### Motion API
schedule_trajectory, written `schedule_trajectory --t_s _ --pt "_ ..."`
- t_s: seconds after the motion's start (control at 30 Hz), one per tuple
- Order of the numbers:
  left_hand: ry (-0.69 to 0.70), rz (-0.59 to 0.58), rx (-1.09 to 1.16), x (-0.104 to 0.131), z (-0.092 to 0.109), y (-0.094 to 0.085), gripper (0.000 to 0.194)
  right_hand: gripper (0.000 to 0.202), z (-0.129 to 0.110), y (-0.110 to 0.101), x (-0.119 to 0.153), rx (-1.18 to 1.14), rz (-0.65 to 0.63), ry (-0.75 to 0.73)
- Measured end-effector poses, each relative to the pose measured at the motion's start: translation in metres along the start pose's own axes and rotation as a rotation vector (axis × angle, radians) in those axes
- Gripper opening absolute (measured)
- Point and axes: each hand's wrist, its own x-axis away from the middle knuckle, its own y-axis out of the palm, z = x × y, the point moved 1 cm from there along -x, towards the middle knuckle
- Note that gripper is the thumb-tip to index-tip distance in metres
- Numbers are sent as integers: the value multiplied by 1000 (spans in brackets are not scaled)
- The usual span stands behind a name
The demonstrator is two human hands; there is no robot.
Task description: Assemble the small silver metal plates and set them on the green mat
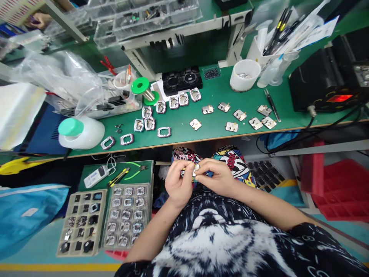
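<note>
My left hand (179, 182) and my right hand (218, 177) meet above my lap, in front of the bench edge. Between their pinched fingertips is a small whitish plate (196, 168), mostly covered by the fingers. Similar silvery plates with dark marks, such as one plate (195, 124), lie on the green bench (184, 132) ahead. To their left sit several square metal watch-case frames, among them an empty frame (164, 132) near the front edge.
Tweezers (272, 105) lie by a black station with a red display (319, 77). A white cup (245, 75), solder spool (141, 85) and green-capped bottle (82, 132) stand on the bench. Lower left are a beige parts tray (81, 223), a clear tray (127, 186) and green-handled cutters (134, 173).
</note>
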Motion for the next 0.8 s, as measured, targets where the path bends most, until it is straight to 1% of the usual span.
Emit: schedule_trajectory --t_s 0.1,0.37,0.6,0.67,0.8 --pt "-44 6 11 1 0 2 10 7 0 0 1 10 4 18" --pt "-195 47 135 -1 -2 8 14 8 4 1 3 -7 18 55" --pt "-367 63 269 2 -11 17 21 5 10 1 6 9 26 99" --pt "-384 59 279 2 -13 19 22 5 10 0 5 15 31 98" --pt "-376 70 283 0 -13 22 23 4 12 -1 5 24 45 120"
